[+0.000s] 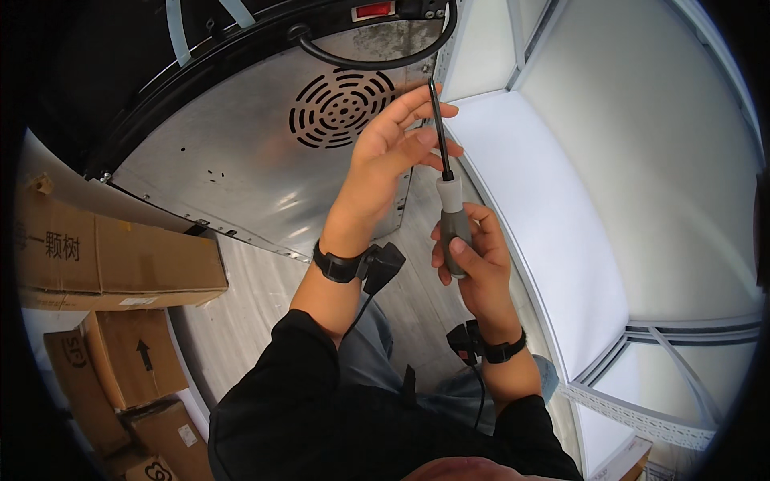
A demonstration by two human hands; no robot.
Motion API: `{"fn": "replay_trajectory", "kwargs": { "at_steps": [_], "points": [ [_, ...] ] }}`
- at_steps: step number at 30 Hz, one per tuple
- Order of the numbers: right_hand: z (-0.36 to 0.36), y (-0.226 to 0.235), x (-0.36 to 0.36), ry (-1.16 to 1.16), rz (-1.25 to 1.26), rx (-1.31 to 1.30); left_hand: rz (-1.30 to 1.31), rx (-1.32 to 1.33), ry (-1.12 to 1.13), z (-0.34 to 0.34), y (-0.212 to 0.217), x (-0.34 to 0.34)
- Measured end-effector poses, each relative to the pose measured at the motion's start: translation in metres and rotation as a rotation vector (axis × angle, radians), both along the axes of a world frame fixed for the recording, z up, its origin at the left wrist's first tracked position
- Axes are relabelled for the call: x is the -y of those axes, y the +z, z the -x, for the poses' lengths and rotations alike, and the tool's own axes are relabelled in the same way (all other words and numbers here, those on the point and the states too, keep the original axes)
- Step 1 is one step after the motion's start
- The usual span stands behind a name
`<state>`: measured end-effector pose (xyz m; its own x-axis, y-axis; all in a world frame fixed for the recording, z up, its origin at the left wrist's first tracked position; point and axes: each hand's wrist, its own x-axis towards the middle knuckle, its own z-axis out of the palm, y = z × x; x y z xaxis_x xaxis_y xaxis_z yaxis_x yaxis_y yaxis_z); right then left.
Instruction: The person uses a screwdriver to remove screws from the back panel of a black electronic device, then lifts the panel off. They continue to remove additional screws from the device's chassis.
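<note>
A screwdriver (451,228) with a grey handle, pale collar and long dark shaft stands almost upright in the middle, tip pointing away from me. My right hand (485,260) is closed around its handle, the thumb along the side. Farther up, my left hand (393,148) is open, its fingers apart and reaching behind the shaft near the tip; whether they touch it I cannot tell. Beyond the left hand is a metal panel (241,160) with a round slotted vent (343,111), part of a black-edged appliance. Both wrists wear black straps with small devices.
A black cable (377,62) loops over the panel's far edge, below a red switch (374,10). White framed shelving (553,200) stands close on the right. Cardboard boxes (136,353) are stacked at the left, beside a pale wood-look floor (241,313).
</note>
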<state>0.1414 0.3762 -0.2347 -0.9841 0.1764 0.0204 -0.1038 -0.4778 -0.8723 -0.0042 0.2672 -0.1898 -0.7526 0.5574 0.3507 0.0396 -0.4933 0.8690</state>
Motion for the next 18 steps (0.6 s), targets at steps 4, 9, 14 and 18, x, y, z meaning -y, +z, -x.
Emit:
{"fn": "replay_trajectory", "kwargs": {
  "at_steps": [4,9,14,18],
  "points": [
    [0.002,0.005,-0.001,0.027,0.001,-0.005,-0.049,0.048,0.01,0.006,0.005,-0.007],
    [0.004,0.006,0.0,0.044,-0.011,-0.016,-0.029,0.148,0.117,0.009,0.016,-0.011],
    [0.001,0.008,0.0,0.021,0.007,-0.002,-0.037,0.297,0.195,0.005,0.033,-0.02],
    [-0.002,0.014,0.001,0.004,0.013,0.023,-0.014,0.375,0.324,0.004,0.039,-0.031]
  ]
}}
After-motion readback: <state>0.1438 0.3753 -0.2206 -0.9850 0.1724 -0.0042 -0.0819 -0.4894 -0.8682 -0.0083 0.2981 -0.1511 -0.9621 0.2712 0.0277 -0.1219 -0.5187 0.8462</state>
